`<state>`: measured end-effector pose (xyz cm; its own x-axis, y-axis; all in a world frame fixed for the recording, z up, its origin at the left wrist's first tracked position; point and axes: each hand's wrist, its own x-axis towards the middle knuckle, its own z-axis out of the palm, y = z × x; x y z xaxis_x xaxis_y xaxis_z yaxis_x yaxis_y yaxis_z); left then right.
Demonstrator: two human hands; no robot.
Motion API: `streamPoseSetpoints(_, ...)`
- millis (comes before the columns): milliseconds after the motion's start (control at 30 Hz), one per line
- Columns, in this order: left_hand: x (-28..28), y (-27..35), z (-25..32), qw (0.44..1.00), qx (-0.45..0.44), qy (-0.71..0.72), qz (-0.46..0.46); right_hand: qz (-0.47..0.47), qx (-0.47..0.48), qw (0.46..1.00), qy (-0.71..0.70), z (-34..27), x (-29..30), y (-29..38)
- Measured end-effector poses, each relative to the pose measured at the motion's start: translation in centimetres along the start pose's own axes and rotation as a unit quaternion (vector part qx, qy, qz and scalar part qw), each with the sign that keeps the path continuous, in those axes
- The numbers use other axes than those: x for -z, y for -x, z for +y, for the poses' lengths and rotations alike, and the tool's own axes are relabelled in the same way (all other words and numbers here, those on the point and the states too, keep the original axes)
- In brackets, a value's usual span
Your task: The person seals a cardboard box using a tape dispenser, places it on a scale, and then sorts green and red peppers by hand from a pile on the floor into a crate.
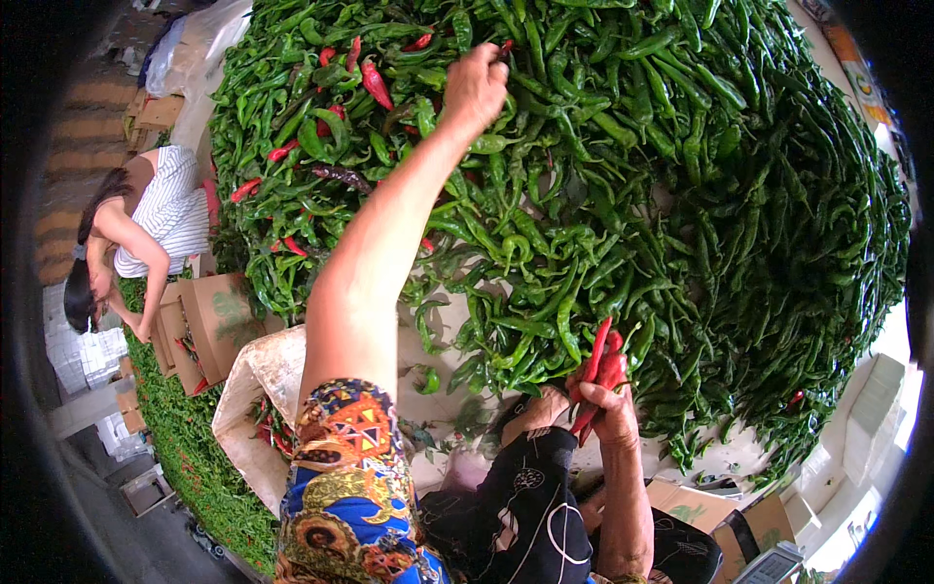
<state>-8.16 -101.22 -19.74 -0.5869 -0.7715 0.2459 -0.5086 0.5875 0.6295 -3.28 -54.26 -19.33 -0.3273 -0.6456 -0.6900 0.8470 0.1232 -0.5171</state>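
Note:
A great heap of green chili peppers (620, 131) spreads before me, with red peppers (376, 85) scattered through its upper left part. My left hand (476, 87) reaches far out over the heap; its fingers are bent together at a small dark red pepper (506, 47), and whether they grip it is unclear. Low and close to my lap, my right hand (611, 409) is closed around a bunch of red peppers (610, 365) with their tips pointing in different directions. A bare foot (543, 409) shows just left of that hand.
A worn white foam box (255, 365) holding some peppers stands left of my arm. Beyond it, another person (146, 226) bends over a cardboard box (219, 314). More cardboard boxes (686, 504) and a digital scale (770, 566) lie at lower right.

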Motion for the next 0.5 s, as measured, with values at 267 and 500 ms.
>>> streamPoseSetpoints(267,-4.6,-1.4,-0.4,0.949,0.111,-0.264,-0.132,-0.001,-0.031,0.997,-0.071,0.9,2.6,0.6)
streamPoseSetpoints(500,-2.7,7.5,3.0,0.989,-0.12,-0.061,-0.066,0.02,0.009,0.993,-0.119,-0.2,2.3,1.0)
